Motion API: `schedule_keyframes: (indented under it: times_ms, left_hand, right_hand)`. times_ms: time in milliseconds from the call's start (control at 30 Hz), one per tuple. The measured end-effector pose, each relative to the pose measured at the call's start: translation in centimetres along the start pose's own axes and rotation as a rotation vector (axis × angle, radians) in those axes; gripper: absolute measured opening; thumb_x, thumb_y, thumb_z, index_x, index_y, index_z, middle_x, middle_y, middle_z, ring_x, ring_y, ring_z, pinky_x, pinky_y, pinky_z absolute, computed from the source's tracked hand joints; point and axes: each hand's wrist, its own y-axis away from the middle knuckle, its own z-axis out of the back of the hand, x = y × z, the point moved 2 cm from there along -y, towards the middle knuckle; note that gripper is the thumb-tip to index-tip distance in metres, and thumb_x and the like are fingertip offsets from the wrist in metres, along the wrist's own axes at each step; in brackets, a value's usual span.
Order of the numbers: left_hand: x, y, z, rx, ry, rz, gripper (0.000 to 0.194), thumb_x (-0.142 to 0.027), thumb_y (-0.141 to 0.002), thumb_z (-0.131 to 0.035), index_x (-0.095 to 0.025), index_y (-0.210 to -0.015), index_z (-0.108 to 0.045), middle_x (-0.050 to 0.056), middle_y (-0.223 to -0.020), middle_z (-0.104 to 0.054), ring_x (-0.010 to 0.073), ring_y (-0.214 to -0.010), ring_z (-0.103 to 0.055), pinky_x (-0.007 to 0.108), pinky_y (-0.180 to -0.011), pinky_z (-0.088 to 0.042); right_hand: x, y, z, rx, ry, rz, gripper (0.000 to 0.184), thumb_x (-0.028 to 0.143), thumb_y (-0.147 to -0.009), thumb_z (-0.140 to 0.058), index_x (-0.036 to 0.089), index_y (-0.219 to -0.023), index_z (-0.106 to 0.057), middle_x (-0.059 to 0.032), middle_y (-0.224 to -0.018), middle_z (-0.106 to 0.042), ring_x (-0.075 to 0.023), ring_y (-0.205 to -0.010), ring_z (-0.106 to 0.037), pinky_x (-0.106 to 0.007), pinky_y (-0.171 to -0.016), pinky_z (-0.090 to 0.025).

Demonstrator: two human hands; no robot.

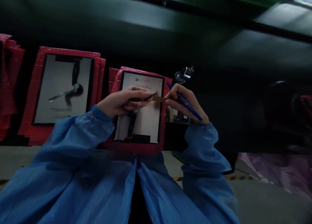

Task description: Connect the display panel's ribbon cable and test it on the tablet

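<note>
Dark bench; left hand (122, 102) grips tweezers (148, 97) over panel (148, 120); right hand (186, 102) holds blue pen (187, 104).

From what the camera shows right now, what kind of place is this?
Probably an electronics assembly or repair line. Flat display panels lie on red bubble-wrap sheets on a dark workbench. The person wears a blue work coat; the left hand holds a dark flex strip, the right hand a blue pen.

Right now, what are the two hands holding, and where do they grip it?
The left hand pinches a dark flat strip near its end; the right hand grips its amber tip and a blue pen mid-barrel.
</note>
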Motion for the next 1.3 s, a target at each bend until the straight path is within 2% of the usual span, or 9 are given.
schedule_keyframes:
  times_ms: [133, 300, 367, 533, 767, 1000, 1300]
  left_hand:
    - [0.3, -0.1, -0.7, -0.207, -0.192, -0.155, 0.025, -0.036, -0.085, -0.072, -0.015, -0.074, -0.065, -0.003, -0.058, -0.051, 0.0021, -0.041, -0.030, 0.017, -0.036, -0.019]
    - [0.7, 0.2, -0.9, -0.379, -0.483, -0.364, 0.018, -0.030, -0.085, -0.073, -0.013, -0.077, -0.071, -0.002, -0.059, -0.058, 0.0059, -0.052, -0.049, 0.017, -0.049, -0.038]
    - [0.7, 0.2, -0.9, -0.391, -0.508, -0.381, 0.015, -0.026, -0.084, -0.074, -0.013, -0.077, -0.072, -0.003, -0.058, -0.058, 0.0068, -0.055, -0.051, 0.018, -0.052, -0.041]
    - [0.8, 0.2, -1.2, -0.340, -0.547, -0.325, 0.015, -0.026, -0.082, -0.075, -0.013, -0.076, -0.074, -0.001, -0.059, -0.061, 0.0086, -0.056, -0.054, 0.020, -0.053, -0.042]
    - [1.1, 0.6, -0.6, -0.449, -0.512, -0.437, 0.014, -0.026, -0.083, -0.074, -0.015, -0.074, -0.073, -0.003, -0.054, -0.058, 0.0070, -0.048, -0.051, 0.019, -0.046, -0.040]
    - [0.7, 0.6, -1.3, -0.481, -0.625, -0.481, 0.014, -0.022, -0.080, -0.072, -0.015, -0.068, -0.069, -0.003, -0.050, -0.057, 0.0077, -0.044, -0.050, 0.019, -0.042, -0.039]
    - [1.0, 0.6, -1.3, -0.486, -0.695, -0.493, 0.013, -0.022, -0.082, -0.070, -0.015, -0.071, -0.071, -0.002, -0.055, -0.061, 0.0080, -0.047, -0.052, 0.019, -0.044, -0.040]
  right_hand:
    - [0.7, -1.0, -0.7, -0.015, -0.066, 0.069, 0.041, 0.041, -0.082, -0.082, 0.025, -0.075, -0.045, -0.0002, -0.079, -0.064, -0.0152, -0.068, -0.062, -0.031, -0.064, -0.053]
    - [-0.5, -0.9, -2.2, -0.050, -0.081, 0.127, 0.040, 0.041, -0.083, -0.080, 0.024, -0.077, -0.044, 0.0009, -0.081, -0.065, -0.0152, -0.069, -0.062, -0.031, -0.065, -0.053]
    - [-0.7, -0.7, -2.5, -0.055, -0.087, 0.148, 0.040, 0.042, -0.084, -0.079, 0.024, -0.078, -0.044, 0.0009, -0.081, -0.065, -0.0152, -0.071, -0.062, -0.030, -0.065, -0.052]
    - [-0.8, -0.7, -3.1, -0.061, -0.135, 0.121, 0.043, 0.043, -0.082, -0.081, 0.024, -0.078, -0.042, 0.0011, -0.080, -0.068, -0.0143, -0.070, -0.063, -0.029, -0.065, -0.052]
    - [-1.0, -0.6, -3.2, -0.179, -0.162, 0.081, 0.043, 0.041, -0.082, -0.080, 0.024, -0.077, -0.041, 0.0020, -0.081, -0.068, -0.0123, -0.066, -0.063, -0.026, -0.060, -0.050]
    - [-0.8, -0.3, -3.2, -0.264, -0.130, 0.050, 0.045, 0.045, -0.077, -0.084, 0.024, -0.076, -0.044, 0.0023, -0.079, -0.071, -0.0130, -0.061, -0.063, -0.028, -0.057, -0.050]
    - [-0.6, -0.2, -3.2, -0.235, -0.158, 0.119, 0.040, 0.034, -0.079, -0.085, 0.023, -0.074, -0.046, 0.0009, -0.079, -0.074, -0.0140, -0.063, -0.069, -0.026, -0.055, -0.050]
